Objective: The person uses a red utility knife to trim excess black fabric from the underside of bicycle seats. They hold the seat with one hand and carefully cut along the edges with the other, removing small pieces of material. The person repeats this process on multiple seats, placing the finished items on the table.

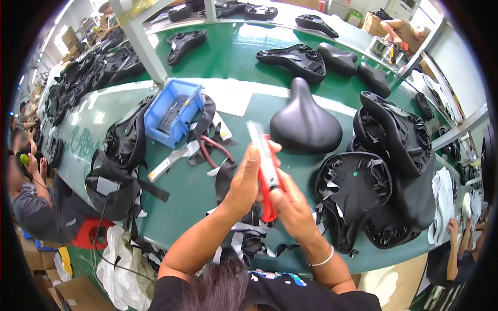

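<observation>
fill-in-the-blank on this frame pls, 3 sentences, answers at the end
1. Both hands, the left hand and the right hand, hold one tool with a ____ handle.
2. The plastic bin on the green table is ____ in colour.
3. The bicycle saddle just beyond the hands lies with its smooth top facing ____.

Answers: red; blue; up

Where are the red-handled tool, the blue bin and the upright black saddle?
red-handled tool [268, 194]: head view, on its red handle between the hands.
blue bin [155, 124]: head view, on its front wall.
upright black saddle [305, 124]: head view, on its smooth top.
</observation>
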`<state>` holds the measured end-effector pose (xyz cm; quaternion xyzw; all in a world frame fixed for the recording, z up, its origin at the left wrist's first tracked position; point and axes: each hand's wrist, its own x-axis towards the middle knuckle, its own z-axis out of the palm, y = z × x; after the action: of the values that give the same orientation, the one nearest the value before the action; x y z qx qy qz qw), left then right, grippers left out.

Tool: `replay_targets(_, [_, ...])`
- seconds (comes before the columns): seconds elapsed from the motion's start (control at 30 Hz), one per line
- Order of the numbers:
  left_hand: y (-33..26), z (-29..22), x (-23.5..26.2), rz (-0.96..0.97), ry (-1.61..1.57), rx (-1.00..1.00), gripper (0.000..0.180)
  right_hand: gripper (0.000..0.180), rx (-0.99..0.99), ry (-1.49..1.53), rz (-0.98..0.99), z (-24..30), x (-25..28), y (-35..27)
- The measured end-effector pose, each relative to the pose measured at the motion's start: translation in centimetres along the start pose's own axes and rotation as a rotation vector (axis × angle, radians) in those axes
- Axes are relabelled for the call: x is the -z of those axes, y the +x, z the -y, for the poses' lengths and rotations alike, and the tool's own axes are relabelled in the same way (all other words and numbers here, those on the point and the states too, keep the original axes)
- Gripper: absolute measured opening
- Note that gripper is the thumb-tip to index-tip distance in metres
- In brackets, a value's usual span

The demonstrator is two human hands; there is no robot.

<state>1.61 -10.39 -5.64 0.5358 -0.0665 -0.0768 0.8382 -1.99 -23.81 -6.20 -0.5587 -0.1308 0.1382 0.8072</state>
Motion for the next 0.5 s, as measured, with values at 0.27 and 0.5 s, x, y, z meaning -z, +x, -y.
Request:
replay_targets(0.27, [26.0, 3.4, 1.7, -0.375, 0.467, 0.01, 0.063, 0.024, 0.04, 0.22, -0.369, -4.9, 2.5, -0.4])
replay_targets(0.5, [41.6, 9.7, 6.5, -0.711, 0.069, 0.055, 0.046, 0.039, -0.111, 0.335, -0.327, -4.9, 1.4, -1.0])
